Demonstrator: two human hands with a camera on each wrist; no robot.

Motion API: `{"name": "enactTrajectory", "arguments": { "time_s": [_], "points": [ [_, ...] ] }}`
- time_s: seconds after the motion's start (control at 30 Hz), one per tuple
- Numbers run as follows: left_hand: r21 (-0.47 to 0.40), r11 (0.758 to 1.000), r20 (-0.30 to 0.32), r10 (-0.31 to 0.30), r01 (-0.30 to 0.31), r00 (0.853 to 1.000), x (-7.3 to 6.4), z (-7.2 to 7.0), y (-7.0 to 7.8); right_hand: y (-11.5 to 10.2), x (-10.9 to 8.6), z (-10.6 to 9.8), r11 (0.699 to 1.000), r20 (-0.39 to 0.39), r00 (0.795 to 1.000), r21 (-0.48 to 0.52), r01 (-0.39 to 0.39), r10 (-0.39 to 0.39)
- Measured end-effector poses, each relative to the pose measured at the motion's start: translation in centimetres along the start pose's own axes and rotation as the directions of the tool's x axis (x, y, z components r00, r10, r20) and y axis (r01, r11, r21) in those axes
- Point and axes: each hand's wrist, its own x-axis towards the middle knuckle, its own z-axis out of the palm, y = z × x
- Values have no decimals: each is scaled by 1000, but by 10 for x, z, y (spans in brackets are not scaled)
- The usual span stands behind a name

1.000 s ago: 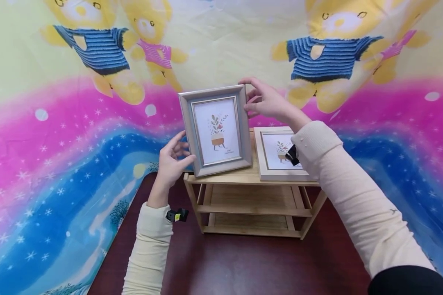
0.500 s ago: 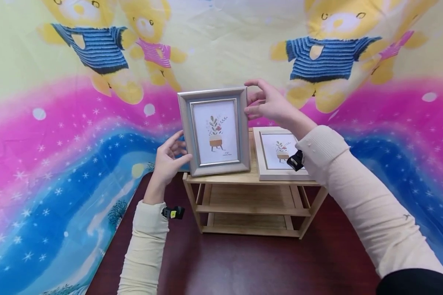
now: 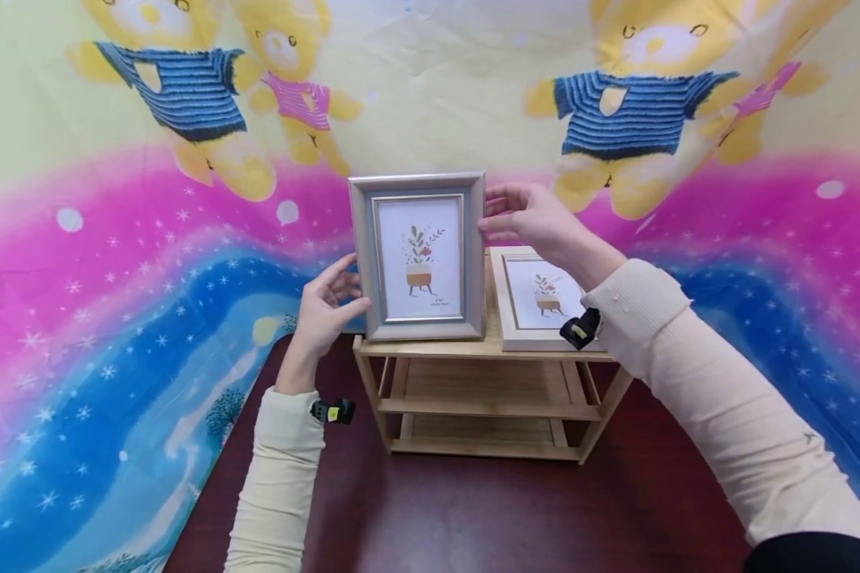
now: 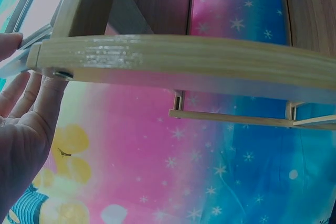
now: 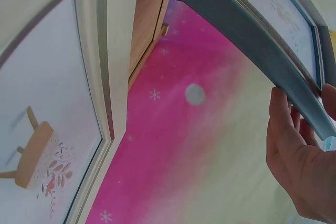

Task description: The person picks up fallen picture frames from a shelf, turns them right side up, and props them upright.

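A grey picture frame (image 3: 367, 263) with a potted-plant print stands upright at the left end of the wooden rack's top (image 3: 444, 348). My left hand (image 3: 327, 306) holds its lower left edge, thumb at the front and fingers behind. In the left wrist view, that hand (image 4: 29, 124) is beside the rack's corner. My right hand (image 3: 537, 219) pinches the upper right side of the frame. The right wrist view shows the thumb and fingers of this hand (image 5: 304, 161) on either side of the frame's edge (image 5: 247, 40). Fingers behind the frame are partly hidden.
A white picture frame (image 3: 504, 306) with a similar print lies flat on the rack's right half, partly under the right forearm. Lower shelves (image 3: 487, 386) sit below. The rack stands on a dark red table (image 3: 472, 509), before a bear-patterned cloth (image 3: 430, 95).
The grey frame has turned from a slight lean to nearly straight, its right side lower. My right hand has slid down and a little outward. The left hand has shifted slightly left.
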Motion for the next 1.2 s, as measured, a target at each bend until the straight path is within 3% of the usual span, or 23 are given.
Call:
{"name": "enactTrajectory", "arguments": {
  "time_s": [0.83,1.07,1.13,1.2],
  "points": [
    [74,997,12,-11,10,1000,-10,-4,8,-1,-12,11,998,-29,999,-56,12,-13],
    [158,985,-27,-62,66,998,-14,-1,12,2,-16,10,989,-30,999,-145,27,-32],
    [194,979,-42,-56,63,998,-17,2,18,3,-20,9,983,-29,999,-183,32,-38],
    [245,969,-62,-13,27,998,-21,6,30,4,-25,6,976,-37,998,-216,40,-49]
  ]
}}
